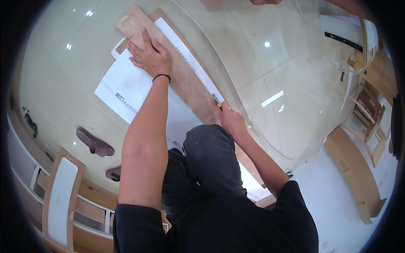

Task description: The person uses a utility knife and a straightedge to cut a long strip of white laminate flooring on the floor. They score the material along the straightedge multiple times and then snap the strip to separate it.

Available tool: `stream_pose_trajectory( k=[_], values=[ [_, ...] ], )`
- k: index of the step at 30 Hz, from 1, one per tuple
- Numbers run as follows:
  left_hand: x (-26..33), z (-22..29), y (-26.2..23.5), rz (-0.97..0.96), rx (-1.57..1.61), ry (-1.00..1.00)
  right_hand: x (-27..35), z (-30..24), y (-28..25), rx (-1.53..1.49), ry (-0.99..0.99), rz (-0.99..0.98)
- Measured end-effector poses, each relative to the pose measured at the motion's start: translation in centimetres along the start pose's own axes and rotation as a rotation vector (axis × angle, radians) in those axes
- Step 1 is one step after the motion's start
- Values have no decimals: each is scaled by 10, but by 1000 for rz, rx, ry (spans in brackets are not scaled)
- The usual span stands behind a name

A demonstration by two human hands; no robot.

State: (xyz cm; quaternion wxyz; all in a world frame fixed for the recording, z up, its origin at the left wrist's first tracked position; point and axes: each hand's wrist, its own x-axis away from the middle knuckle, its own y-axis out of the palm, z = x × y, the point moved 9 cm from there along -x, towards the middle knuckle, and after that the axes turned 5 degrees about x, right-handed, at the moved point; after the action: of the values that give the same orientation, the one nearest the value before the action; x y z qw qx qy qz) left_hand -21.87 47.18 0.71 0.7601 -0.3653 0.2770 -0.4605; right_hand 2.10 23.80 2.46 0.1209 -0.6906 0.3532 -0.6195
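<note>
A long wooden board (190,90) lies slantwise on the floor in front of me, over a sheet with a white printed face (122,82). My left hand (152,58) rests flat near the board's far end, fingers spread, with a dark band at the wrist. Beside the board's right edge, my right hand (233,122) is closed round a utility knife (219,105) with orange and black parts. Its tip is at the white printed strip (185,55) that shows along that edge; the blade is too small to make out. My bent knee (209,147) is over the near part of the board.
A brown sandal (95,142) lies on the tiles at left, near a framed white panel (63,198). A thin pale strip (219,55) curves along the right. Cardboard (352,168) and wooden chair parts (367,114) are farther right. Part of another person (265,1) shows at the top.
</note>
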Motion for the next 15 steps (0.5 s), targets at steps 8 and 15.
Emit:
stream_pose_trajectory(
  k=[8,15],
  values=[
    [2,-1,-1,0,-30,3,14,-25,-56,-17,-15,39],
    [2,-1,1,-6,-22,3,-149,-158,-153,-303,-298,346]
  ],
)
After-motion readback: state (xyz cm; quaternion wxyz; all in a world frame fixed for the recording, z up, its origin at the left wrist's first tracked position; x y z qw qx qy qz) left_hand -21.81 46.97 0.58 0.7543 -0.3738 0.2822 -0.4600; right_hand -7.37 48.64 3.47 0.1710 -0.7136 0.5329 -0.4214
